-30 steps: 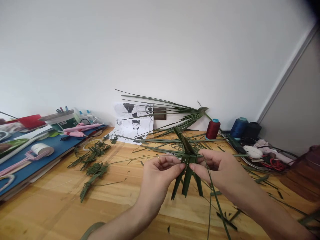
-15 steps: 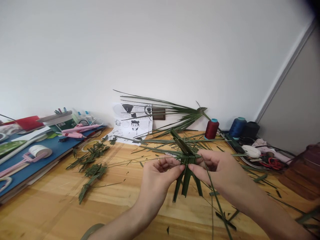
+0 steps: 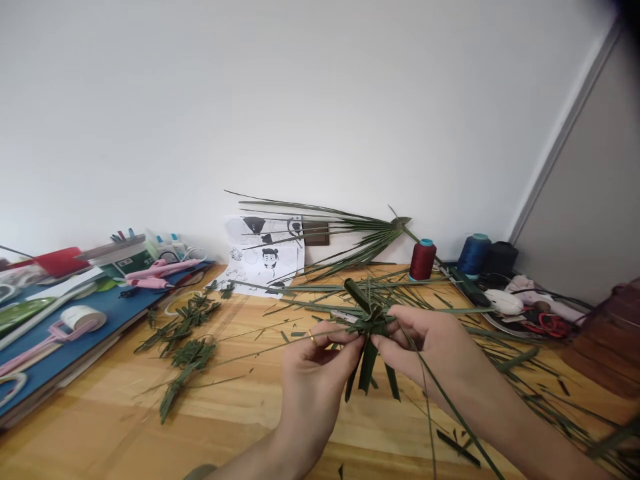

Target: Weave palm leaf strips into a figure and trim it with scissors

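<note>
From my remote station, through the head view, I find both hands closed to a pinch. The left hand, a gold-coloured ring on one finger, grips the left side of a dark green, folded piece of palm-leaf strips between thumb and fingers. The right hand pinches its right side the same way, fingers partly hidden. I note the piece held above the pale wooden tabletop, strip ends hanging below the thumbs. Beyond it stands a dark red thread spool with blue ends.
</note>
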Available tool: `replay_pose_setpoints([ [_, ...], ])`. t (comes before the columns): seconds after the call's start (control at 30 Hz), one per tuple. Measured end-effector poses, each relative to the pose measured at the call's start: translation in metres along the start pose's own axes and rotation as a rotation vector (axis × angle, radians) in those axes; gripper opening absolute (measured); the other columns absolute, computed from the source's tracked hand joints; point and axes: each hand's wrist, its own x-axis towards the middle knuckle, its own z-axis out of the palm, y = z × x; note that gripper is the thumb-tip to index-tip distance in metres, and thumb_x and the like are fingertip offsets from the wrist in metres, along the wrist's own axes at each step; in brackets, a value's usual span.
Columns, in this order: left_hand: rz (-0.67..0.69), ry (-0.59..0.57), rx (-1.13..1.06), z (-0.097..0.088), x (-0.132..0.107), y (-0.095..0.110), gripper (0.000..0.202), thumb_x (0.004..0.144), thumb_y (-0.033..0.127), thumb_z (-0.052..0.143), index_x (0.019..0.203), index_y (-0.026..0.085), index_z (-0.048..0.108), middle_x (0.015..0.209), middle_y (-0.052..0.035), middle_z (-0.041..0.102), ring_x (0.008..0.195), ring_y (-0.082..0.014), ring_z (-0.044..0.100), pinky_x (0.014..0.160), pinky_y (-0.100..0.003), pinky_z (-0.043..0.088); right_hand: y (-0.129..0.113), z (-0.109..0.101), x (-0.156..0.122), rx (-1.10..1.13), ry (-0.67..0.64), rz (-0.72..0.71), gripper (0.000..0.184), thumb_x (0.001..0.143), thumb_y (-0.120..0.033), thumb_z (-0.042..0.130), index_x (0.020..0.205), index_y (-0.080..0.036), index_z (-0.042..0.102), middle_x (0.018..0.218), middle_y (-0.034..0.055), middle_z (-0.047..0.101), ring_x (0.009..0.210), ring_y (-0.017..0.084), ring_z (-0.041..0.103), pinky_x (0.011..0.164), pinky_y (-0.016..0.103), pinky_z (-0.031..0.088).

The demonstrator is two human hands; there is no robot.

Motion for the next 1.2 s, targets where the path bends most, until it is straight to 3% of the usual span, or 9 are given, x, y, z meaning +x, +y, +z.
replay_pose_setpoints([
  [0.1, 0.016, 0.002, 0.010, 0.001, 0.001, -0.001, 0.008, 0.060, 0.011, 0.065, 0.058, 0.018, 0.066, 0.064, 0.0007, 0.063, 0.065, -0.0121, 0.058, 0.059, -0.019, 0.048, 0.000, 0.001, 0.001, 0.086, -0.034, 0.030, 0.016, 0.074, -0.028, 0.046, 0.061, -0.018, 0.047, 0.052, -0.0050, 0.034, 0.047, 0.008, 0.030, 0.042, 0.021, 0.024],
  [0.37, -0.097, 0.011, 0.003, 0.001, 0.002, -0.002, 0.005, 0.057, 0.013, 0.068, 0.058, 0.017, 0.065, 0.065, 0.0009, 0.064, 0.063, -0.0109, 0.058, 0.060, -0.019, 0.047, 0.004, 0.000, 0.005, 0.139, -0.065, 0.067, 0.013, 0.072, -0.028, 0.048, 0.067, -0.016, 0.052, 0.054, -0.0050, 0.041, 0.048, 0.009, 0.037, 0.043, 0.020, 0.027],
  [0.7, -0.322, -0.070, -0.130, -0.002, 0.008, -0.005, 0.011, 0.062, 0.022, 0.067, 0.068, 0.014, 0.064, 0.064, -0.0004, 0.065, 0.059, -0.0081, 0.055, 0.055, -0.017, 0.042, 0.011, -0.003, 0.010, 0.162, -0.078, 0.044, 0.012, 0.070, -0.028, 0.053, 0.070, -0.016, 0.057, 0.057, -0.0017, 0.054, 0.056, 0.013, 0.050, 0.048, 0.022, 0.036],
  [0.93, -0.311, -0.099, -0.081, -0.003, 0.009, -0.005, 0.012, 0.061, 0.023, 0.068, 0.067, 0.012, 0.066, 0.062, -0.0018, 0.063, 0.056, -0.0086, 0.053, 0.054, -0.018, 0.042, 0.009, -0.005, 0.011, 0.180, -0.140, 0.095, 0.014, 0.071, -0.029, 0.053, 0.073, -0.016, 0.058, 0.060, -0.0007, 0.058, 0.053, 0.011, 0.051, 0.045, 0.020, 0.036],
  [1.1, -0.340, -0.041, -0.061, -0.005, 0.014, -0.006, 0.015, 0.062, 0.024, 0.067, 0.068, 0.010, 0.064, 0.060, -0.0026, 0.063, 0.054, -0.0077, 0.052, 0.051, -0.017, 0.040, 0.017, -0.019, 0.013, 0.112, -0.240, 0.131, 0.014, 0.073, -0.030, 0.052, 0.070, -0.018, 0.058, 0.059, -0.0006, 0.062, 0.049, 0.009, 0.049, 0.043, 0.018, 0.035],
  [1.2, -0.356, -0.025, -0.074, -0.006, 0.015, -0.007, 0.015, 0.061, 0.024, 0.067, 0.066, 0.010, 0.063, 0.059, -0.0022, 0.062, 0.053, -0.0077, 0.052, 0.051, -0.017, 0.040, 0.021, -0.023, 0.013, 0.024, -0.223, 0.119, 0.017, 0.075, -0.032, 0.049, 0.067, -0.018, 0.057, 0.057, -0.0016, 0.060, 0.047, 0.008, 0.046, 0.042, 0.018, 0.032],
])
